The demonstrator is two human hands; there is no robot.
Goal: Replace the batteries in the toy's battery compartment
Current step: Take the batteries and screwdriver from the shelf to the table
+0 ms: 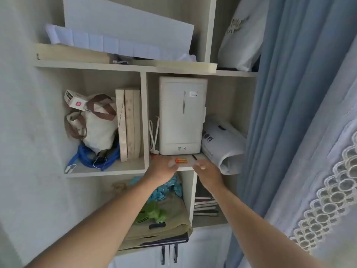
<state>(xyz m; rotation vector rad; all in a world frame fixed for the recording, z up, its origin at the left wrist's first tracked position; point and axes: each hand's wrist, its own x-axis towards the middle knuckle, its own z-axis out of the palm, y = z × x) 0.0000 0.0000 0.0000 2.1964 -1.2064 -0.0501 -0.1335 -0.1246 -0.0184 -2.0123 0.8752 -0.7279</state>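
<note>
Both hands reach to the front edge of the pale wooden shelf: the left hand has blurred, loosely open fingers just beside the orange-and-gold cylindrical battery, and the right hand is open, its grip empty. The battery lies on its side at that edge, before the white toy fridge with a metal handle. A clean pinch across its middle would likely stop it rolling off. Writing on the fridge and the white printed bag is too small to read.
</note>
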